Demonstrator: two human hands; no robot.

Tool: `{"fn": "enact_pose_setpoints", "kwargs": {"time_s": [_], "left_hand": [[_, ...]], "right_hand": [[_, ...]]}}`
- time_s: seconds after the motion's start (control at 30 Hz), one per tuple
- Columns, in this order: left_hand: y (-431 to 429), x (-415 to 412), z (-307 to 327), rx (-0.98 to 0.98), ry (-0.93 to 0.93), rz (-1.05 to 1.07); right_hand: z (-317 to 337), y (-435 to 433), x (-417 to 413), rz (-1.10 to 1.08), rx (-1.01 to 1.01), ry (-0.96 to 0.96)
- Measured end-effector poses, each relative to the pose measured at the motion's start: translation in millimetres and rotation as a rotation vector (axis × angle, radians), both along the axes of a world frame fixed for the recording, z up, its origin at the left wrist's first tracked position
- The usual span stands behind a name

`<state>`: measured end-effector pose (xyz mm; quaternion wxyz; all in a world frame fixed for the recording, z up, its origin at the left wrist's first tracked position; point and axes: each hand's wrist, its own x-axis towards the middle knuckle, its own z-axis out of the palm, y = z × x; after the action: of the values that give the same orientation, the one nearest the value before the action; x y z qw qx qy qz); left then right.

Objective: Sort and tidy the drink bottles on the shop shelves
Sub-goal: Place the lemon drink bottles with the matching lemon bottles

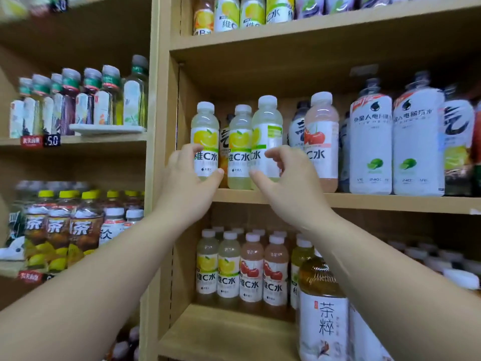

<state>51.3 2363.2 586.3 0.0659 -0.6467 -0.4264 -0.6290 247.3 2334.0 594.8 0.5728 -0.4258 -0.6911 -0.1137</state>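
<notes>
Three pale lemon drink bottles with white caps stand side by side at the left end of the middle shelf [364, 202]. My left hand [187, 181] curls round the leftmost lemon bottle [205, 131], fingers at its left side and thumb under its right. My right hand [286, 183] curls round the third lemon bottle [268, 126], thumb at its left and fingers across its label. This bottle's label is turned partly sideways. The middle lemon bottle [239, 147] stands untouched between my hands. A pink cherry bottle [322, 136] stands just right of my right hand.
Dark-labelled bottles stand behind this front row. Two big white bottles [371, 142] fill the shelf's right part. The shelf below holds lemon and cherry bottles [250, 269] and a tall amber tea bottle [322, 308]. A wooden upright [161, 126] separates the left unit with its tea bottles.
</notes>
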Motion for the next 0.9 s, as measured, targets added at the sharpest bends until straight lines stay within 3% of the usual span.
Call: {"fn": "enact_pose_setpoints", "kwargs": {"time_s": [0.13,0.37,0.53,0.77,0.9], "left_hand": [[30,-1,25,-0.066,-0.028,0.071],[74,-7,32,-0.186,-0.126,-0.014],[86,-9,29,-0.206,-0.066,0.068],[81,-13,28,-0.174,-0.117,-0.089],[59,-10,22,-0.125,-0.157,-0.230]], "right_hand": [[23,26,-3,-0.075,-0.076,0.031],[29,58,-4,-0.146,-0.192,0.030],[37,58,-3,-0.153,-0.267,0.074],[35,56,-6,-0.184,-0.260,0.077],[30,51,-1,-0.092,-0.217,0.106]]}}
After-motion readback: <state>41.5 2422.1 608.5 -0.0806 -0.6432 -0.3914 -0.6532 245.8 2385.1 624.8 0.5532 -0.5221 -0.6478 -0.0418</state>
